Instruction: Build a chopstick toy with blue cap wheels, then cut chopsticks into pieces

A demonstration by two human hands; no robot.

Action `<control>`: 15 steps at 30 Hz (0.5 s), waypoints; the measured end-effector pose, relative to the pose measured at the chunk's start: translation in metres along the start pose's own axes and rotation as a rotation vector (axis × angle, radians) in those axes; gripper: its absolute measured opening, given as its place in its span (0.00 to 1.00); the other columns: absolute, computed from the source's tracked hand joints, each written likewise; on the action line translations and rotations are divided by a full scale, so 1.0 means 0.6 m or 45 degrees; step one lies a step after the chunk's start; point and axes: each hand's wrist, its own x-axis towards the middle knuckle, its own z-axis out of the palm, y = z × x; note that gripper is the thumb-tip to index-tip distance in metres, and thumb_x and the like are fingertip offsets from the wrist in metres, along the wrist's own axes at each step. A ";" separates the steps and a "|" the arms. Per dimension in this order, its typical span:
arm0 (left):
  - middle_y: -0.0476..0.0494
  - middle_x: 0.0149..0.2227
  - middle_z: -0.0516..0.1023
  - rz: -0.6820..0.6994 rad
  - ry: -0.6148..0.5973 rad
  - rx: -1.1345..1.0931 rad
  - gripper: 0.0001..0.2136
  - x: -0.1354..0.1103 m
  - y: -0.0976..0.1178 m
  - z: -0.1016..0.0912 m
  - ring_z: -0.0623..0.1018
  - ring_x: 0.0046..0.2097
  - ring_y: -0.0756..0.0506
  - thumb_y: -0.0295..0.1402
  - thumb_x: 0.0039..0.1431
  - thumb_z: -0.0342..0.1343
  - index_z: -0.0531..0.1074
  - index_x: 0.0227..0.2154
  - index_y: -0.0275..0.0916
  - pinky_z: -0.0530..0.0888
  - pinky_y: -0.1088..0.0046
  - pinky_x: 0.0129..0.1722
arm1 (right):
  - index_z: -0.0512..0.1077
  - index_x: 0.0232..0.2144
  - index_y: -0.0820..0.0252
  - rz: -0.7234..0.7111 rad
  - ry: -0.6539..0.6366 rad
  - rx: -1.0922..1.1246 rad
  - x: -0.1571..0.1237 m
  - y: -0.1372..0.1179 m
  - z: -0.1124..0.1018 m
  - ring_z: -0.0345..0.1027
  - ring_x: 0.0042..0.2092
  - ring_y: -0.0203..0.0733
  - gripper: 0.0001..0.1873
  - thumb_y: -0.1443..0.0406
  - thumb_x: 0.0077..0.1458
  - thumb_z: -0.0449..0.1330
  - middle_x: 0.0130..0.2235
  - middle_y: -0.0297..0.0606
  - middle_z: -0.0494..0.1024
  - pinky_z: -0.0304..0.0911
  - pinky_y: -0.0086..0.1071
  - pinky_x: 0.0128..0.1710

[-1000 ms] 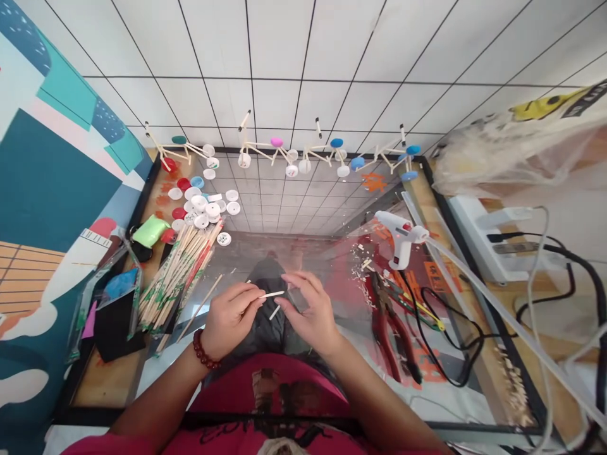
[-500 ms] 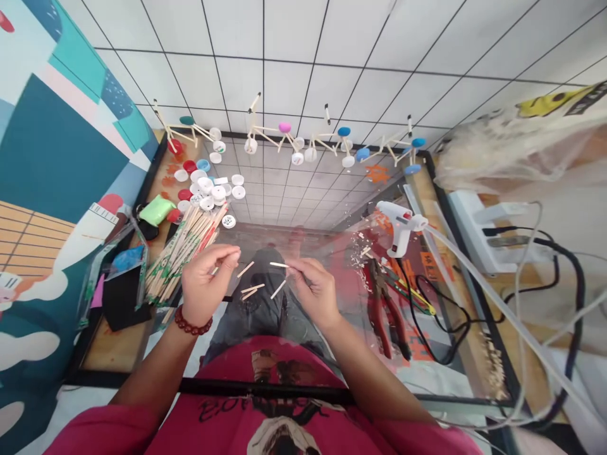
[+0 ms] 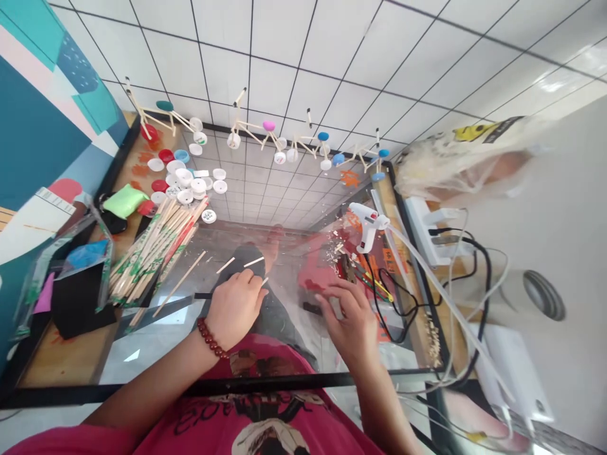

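The left hand (image 3: 232, 309) is curled, its fingers apparently closed on a short wooden stick (image 3: 263, 282), though the grip is partly hidden. The right hand (image 3: 346, 322) is open above the glass tabletop (image 3: 156, 341). Two cut sticks (image 3: 253, 261) lie ahead, with a white hot glue gun (image 3: 367, 224) farther off.

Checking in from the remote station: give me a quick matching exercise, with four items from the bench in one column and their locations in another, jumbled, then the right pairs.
Items:
1. Red bead bracelet
2. Hot glue gun
3. Bundle of wooden sticks
4. White power strip

Locations:
A. Far right, with black plugs in it
B. Around the left wrist, behind the left hand
C. Beyond the right hand
D. Left of and beyond the left hand

Pairs: 1-B, 2-C, 3-D, 4-A
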 end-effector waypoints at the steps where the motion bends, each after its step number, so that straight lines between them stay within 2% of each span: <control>1: 0.41 0.30 0.76 -0.003 -0.007 -0.044 0.09 0.003 0.002 0.003 0.77 0.33 0.41 0.29 0.63 0.55 0.74 0.27 0.38 0.68 0.67 0.28 | 0.73 0.36 0.56 0.049 0.007 -0.095 -0.018 0.019 -0.016 0.74 0.46 0.47 0.05 0.61 0.62 0.60 0.43 0.43 0.77 0.69 0.41 0.46; 3: 0.41 0.31 0.75 -0.016 0.020 -0.298 0.10 0.006 0.001 0.003 0.76 0.34 0.42 0.28 0.64 0.52 0.72 0.26 0.38 0.70 0.66 0.31 | 0.71 0.36 0.57 0.159 0.014 -0.286 -0.054 0.053 -0.044 0.73 0.45 0.50 0.12 0.54 0.62 0.60 0.43 0.45 0.76 0.69 0.42 0.44; 5: 0.43 0.31 0.75 -0.079 0.003 -0.799 0.09 0.003 -0.001 0.000 0.76 0.33 0.45 0.30 0.65 0.51 0.70 0.28 0.39 0.72 0.67 0.33 | 0.69 0.36 0.57 0.275 -0.023 -0.446 -0.084 0.078 -0.061 0.73 0.45 0.53 0.20 0.47 0.60 0.58 0.43 0.47 0.75 0.69 0.42 0.40; 8: 0.48 0.27 0.75 -0.357 -0.246 -1.757 0.09 -0.004 -0.001 -0.002 0.72 0.26 0.51 0.37 0.64 0.54 0.68 0.29 0.40 0.72 0.72 0.26 | 0.69 0.36 0.57 0.403 -0.159 -0.507 -0.109 0.091 -0.068 0.74 0.39 0.51 0.23 0.44 0.59 0.56 0.40 0.45 0.76 0.66 0.38 0.33; 10: 0.49 0.26 0.76 -0.607 -0.388 -2.175 0.09 -0.006 0.000 0.000 0.72 0.24 0.52 0.38 0.57 0.62 0.71 0.32 0.39 0.72 0.76 0.23 | 0.70 0.38 0.57 0.440 -0.227 -0.474 -0.109 0.087 -0.065 0.73 0.37 0.48 0.20 0.46 0.60 0.56 0.39 0.42 0.76 0.64 0.36 0.31; 12: 0.48 0.28 0.78 -0.791 -0.412 -2.331 0.15 -0.007 0.001 0.002 0.76 0.27 0.52 0.36 0.49 0.69 0.74 0.38 0.38 0.75 0.76 0.26 | 0.71 0.38 0.57 0.460 -0.268 -0.467 -0.102 0.080 -0.062 0.73 0.37 0.47 0.17 0.50 0.59 0.57 0.39 0.42 0.75 0.63 0.35 0.31; 15: 0.46 0.31 0.81 -0.888 -0.414 -2.368 0.19 -0.011 0.002 0.004 0.81 0.31 0.49 0.34 0.43 0.73 0.77 0.39 0.37 0.79 0.74 0.32 | 0.72 0.28 0.57 0.547 -0.330 -0.491 -0.086 0.070 -0.065 0.70 0.33 0.44 0.11 0.56 0.55 0.57 0.38 0.41 0.73 0.60 0.34 0.30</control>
